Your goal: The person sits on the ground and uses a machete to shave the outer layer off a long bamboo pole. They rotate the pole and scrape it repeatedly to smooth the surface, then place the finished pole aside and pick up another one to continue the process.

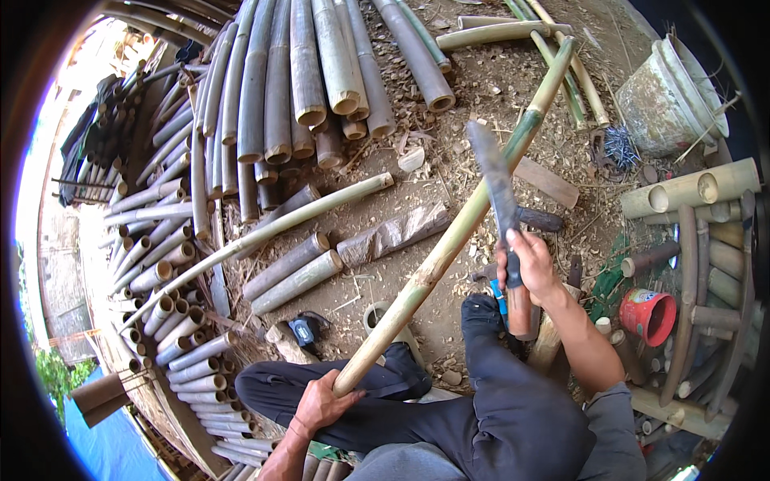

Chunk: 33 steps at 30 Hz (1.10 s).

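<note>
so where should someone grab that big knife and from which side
Probably take the knife by its thick, rounded brown handle, coming in from the right: that end points back toward the person, while the long flat blade slants away to the upper left. The right hand grips just above the handle's exposed end.

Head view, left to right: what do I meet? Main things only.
Blue tarp → left hand → right hand → red container. Left out for overlap: held bamboo pole and knife.
</note>
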### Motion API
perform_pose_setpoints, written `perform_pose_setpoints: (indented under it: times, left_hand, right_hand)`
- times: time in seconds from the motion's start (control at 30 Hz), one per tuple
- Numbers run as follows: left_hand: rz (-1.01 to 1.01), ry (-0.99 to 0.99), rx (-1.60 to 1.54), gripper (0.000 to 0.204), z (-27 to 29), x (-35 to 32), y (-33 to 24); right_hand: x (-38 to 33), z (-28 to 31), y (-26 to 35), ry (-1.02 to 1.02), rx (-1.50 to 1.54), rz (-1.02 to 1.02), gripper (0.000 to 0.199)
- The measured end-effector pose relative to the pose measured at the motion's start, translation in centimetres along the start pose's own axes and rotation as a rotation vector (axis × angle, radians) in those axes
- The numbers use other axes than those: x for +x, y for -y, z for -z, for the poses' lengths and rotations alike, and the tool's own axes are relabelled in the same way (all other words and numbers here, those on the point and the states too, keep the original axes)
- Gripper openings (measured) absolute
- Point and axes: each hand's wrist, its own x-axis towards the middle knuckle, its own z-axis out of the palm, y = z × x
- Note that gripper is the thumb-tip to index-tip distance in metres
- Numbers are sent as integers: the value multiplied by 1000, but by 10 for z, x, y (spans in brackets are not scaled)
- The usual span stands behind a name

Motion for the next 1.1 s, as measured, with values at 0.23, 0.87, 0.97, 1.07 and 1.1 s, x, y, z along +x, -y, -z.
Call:
perform_pose_setpoints:
  times: [0.23,0.87,0.97,1.07,1.1]
  left_hand:
    - [49,-6,4,37,-11,9,4]
    - [19,-2,21,37,-10,16,4]
    - [30,15,1,36,-12,17,11]
    - [14,6,-15,36,-12,16,11]
    - [16,7,-12,36,-12,16,10]
  right_hand:
    - [-12,-13,3,170,-300,-136,35]
    - [2,-25,1,31,-221,30,37]
    - [-28,-34,-9,333,-436,-173,38]
    - [-14,-27,0,267,-324,-198,33]
    - [-9,-25,0,195,-252,-131,33]
